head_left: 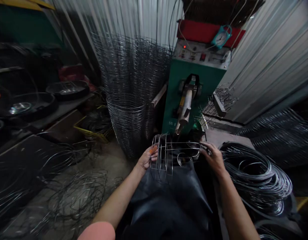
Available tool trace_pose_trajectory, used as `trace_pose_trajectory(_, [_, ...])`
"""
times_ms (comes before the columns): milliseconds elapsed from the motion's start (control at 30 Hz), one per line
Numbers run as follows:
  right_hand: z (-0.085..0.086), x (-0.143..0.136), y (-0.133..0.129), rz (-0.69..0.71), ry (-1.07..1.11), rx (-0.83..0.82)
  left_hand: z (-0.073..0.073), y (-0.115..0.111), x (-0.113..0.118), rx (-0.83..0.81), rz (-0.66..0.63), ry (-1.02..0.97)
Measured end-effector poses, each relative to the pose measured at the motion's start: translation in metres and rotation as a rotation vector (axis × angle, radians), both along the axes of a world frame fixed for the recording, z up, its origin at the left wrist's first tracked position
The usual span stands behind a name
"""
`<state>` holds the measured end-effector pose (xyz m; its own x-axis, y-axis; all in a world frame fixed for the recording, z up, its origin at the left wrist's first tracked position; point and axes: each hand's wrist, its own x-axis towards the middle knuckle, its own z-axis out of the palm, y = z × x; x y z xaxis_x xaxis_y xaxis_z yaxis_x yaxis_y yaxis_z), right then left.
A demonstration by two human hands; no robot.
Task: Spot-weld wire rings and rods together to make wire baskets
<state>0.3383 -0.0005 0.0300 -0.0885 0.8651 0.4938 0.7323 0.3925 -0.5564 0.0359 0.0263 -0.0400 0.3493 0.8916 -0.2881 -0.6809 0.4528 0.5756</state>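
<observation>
In front of the dark apron over my lap (166, 200), a small frame of bent metal wire (166, 155) is held up between both hands. My left hand (147, 157) is closed round the frame's left side, and an orange wrap shows on one finger. My right hand (213, 156) pinches the rounded end of a long wire loop (186, 143) that reaches out to the right. Whether the loop is fixed to the frame I cannot tell. Just beyond stands a green machine (193, 80) with a thick metal arm (185, 111) pointing towards me.
Tall stacks of wire baskets (126, 116) stand left of the machine. Coiled wire hoops (258, 176) lie at my right. Loose wire rings (79, 193) and a yellow crate (92, 135) are on the left floor. A teal clock (220, 38) hangs at the machine's top.
</observation>
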Motion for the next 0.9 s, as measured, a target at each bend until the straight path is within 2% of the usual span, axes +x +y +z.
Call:
trace_pose_trajectory(100, [0.015, 0.016, -0.008, -0.064, 0.082, 0.007, 0.003, -0.010, -0.009, -0.064, 0.000, -0.070])
trace_pose_trajectory(200, [0.026, 0.017, -0.012, -0.107, 0.163, 0.027, 0.005, -0.016, -0.013, -0.103, -0.022, -0.145])
trace_pose_trajectory(500, [0.042, -0.008, -0.016, -0.164, 0.124, 0.163, 0.005, -0.025, -0.020, -0.143, -0.066, -0.247])
trace_pose_trajectory(667, [0.048, -0.020, -0.017, -0.136, 0.108, 0.217, -0.004, -0.028, -0.026, -0.137, -0.058, -0.245])
trace_pose_trajectory(767, [0.055, -0.030, -0.018, -0.111, 0.044, 0.302, -0.012, -0.026, -0.029, -0.105, -0.093, -0.175])
trace_pose_trajectory(833, [0.061, -0.037, -0.023, -0.066, -0.036, 0.364, -0.015, -0.024, -0.029, -0.067, -0.134, -0.006])
trace_pose_trajectory(900, [0.069, -0.046, -0.032, 0.007, -0.134, 0.398, -0.013, -0.020, -0.027, -0.012, -0.111, 0.187])
